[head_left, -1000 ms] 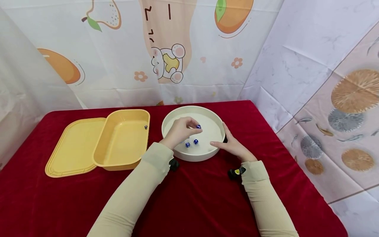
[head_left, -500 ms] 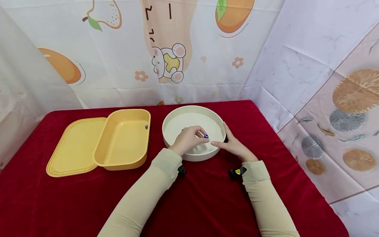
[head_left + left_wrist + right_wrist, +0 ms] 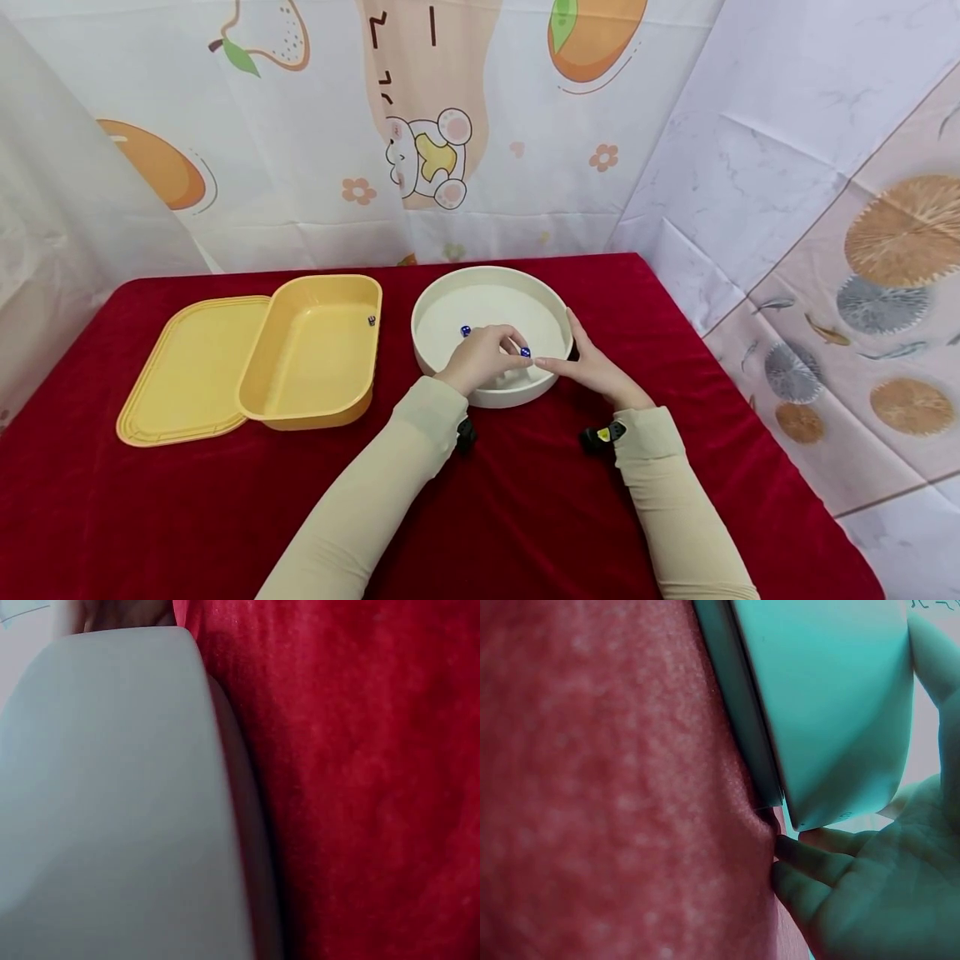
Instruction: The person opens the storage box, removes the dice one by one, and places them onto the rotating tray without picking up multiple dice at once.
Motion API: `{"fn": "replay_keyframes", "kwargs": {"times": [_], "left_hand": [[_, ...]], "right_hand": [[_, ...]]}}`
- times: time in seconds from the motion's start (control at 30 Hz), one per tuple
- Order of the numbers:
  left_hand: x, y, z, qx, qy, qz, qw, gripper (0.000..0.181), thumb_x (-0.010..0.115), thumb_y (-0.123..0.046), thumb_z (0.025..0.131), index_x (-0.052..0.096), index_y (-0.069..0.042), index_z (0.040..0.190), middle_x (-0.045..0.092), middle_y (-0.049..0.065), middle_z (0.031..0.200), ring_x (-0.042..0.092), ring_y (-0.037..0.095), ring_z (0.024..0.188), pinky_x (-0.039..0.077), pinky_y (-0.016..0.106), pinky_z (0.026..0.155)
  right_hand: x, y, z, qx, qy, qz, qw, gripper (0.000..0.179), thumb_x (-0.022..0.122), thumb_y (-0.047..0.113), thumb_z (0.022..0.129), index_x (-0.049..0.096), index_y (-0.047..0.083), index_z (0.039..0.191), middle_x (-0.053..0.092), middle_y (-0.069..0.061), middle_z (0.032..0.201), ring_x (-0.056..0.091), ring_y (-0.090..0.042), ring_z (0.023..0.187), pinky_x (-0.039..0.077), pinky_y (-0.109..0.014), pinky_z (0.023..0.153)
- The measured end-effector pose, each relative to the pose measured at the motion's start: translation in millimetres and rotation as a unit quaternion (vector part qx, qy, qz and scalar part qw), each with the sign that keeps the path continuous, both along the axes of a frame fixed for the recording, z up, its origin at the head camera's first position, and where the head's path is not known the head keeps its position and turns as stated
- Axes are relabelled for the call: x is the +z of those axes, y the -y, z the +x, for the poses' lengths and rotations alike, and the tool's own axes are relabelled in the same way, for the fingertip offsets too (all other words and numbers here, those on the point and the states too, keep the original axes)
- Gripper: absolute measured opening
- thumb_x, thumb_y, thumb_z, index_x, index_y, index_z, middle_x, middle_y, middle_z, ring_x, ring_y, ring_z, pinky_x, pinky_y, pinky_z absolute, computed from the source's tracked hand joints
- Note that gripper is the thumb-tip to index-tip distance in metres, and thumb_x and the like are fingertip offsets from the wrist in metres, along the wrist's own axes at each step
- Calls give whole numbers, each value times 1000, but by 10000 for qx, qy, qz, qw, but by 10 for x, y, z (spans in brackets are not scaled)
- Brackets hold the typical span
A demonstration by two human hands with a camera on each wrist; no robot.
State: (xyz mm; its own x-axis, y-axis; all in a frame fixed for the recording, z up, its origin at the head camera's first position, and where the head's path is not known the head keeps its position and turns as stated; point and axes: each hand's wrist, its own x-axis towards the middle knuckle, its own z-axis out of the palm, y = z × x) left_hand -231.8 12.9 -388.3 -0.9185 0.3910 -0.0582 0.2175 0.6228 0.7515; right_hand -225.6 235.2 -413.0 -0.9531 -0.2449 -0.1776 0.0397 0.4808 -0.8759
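In the head view a round cream tray (image 3: 491,398) stands on the red cloth. My left hand (image 3: 483,358) reaches over its near side and pinches a blue die (image 3: 525,353) between thumb and finger. Another blue die (image 3: 466,331) lies in the tray, just behind that hand; the hand hides part of the tray floor. My right hand (image 3: 588,367) grips the tray's right side, thumb over the rim and fingers along the outer wall. In the right wrist view its fingers (image 3: 817,862) reach under the wall's lower edge. The left wrist view shows mostly the tray's outer wall (image 3: 127,787).
A yellow rectangular box (image 3: 307,417) stands left of the tray, with a small dark die (image 3: 371,320) inside at its right. Its matching yellow lid (image 3: 191,367) lies partly beneath it. Patterned curtains (image 3: 300,167) hang behind the red-clothed table (image 3: 172,517).
My left hand has moved right and nearer with the pinched die, close to the right thumb. A die now shows behind it; the two at the tray's near side are out of sight.
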Motion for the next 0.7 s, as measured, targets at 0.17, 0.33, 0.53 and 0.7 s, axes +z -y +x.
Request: {"fn": "replay_keyframes", "kwargs": {"times": [0.17,0.33,0.53,0.7], "left_hand": [[-18,12,0,16,192,-10,9998,21,76,-34,88,69,-20,102,69,-2,92,63,12,74,50,29,71],[-39,7,8,14,150,-80,9999,20,76,-33,87,69,-20,101,70,-3,87,63,12,73,50,28,70],[-38,0,17,77,75,-250,9996,19,76,-33,87,71,-20,99,70,-4,85,62,11,76,50,29,72],[-24,-1,24,130,48,-388,9991,20,77,-33,87,71,-19,100,70,-3,87,62,11,77,50,29,73]], "right_hand": [[-7,-3,-15,23,1,36,10000,111,73,37,88,-13,27,158,-8,1,167,0,-28,154,9,-60,121],[-8,-11,-26,30,5,14,10000,110,72,32,89,-12,25,158,-10,-1,167,-2,-28,154,7,-60,121],[-4,-3,-9,20,-25,83,10000,111,72,39,88,-13,28,158,-9,2,167,-2,-27,154,7,-60,121],[2,14,-1,24,-90,39,9999,111,72,41,88,-13,29,158,-8,3,167,-1,-25,154,7,-59,122]]}}
